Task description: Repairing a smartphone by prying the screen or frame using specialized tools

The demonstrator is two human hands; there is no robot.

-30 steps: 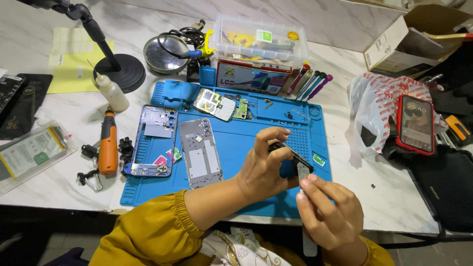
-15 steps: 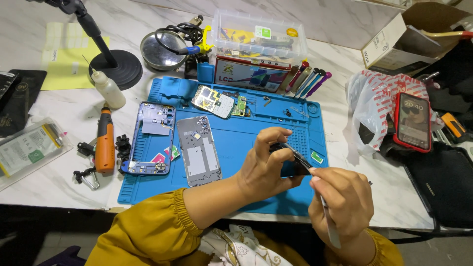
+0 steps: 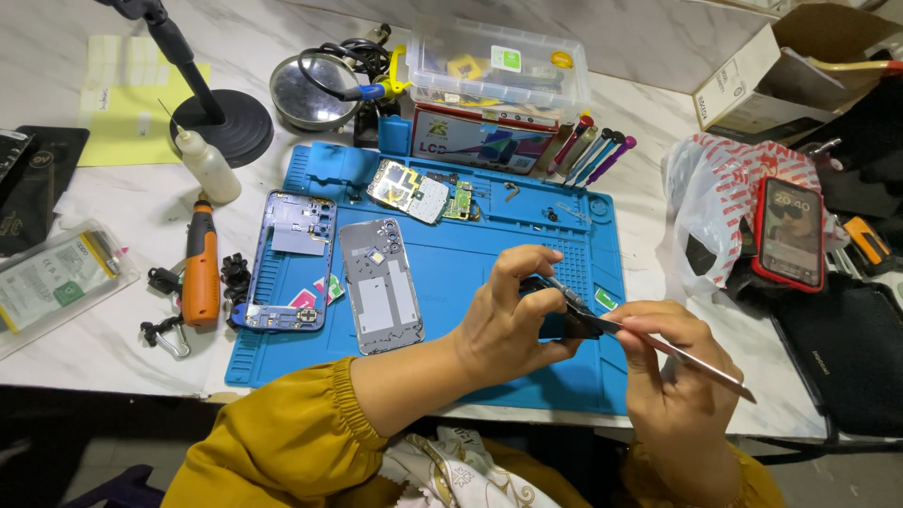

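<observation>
My left hand pinches a small dark phone part above the near right of the blue work mat. My right hand grips metal tweezers, whose tips meet the dark part. On the mat's left lie a blue phone frame and a grey phone back cover. A circuit board rests at the mat's far side. Mustard sleeves cover both my forearms.
An orange electric screwdriver lies left of the mat, beside a white squeeze bottle. A clear parts box, a row of screwdrivers, a round magnifier and a black stand base sit behind. A red-cased phone lies right.
My right hand has swung the tweezers from upright to nearly flat, tips against the dark part. My left hand keeps its hold in the same spot.
</observation>
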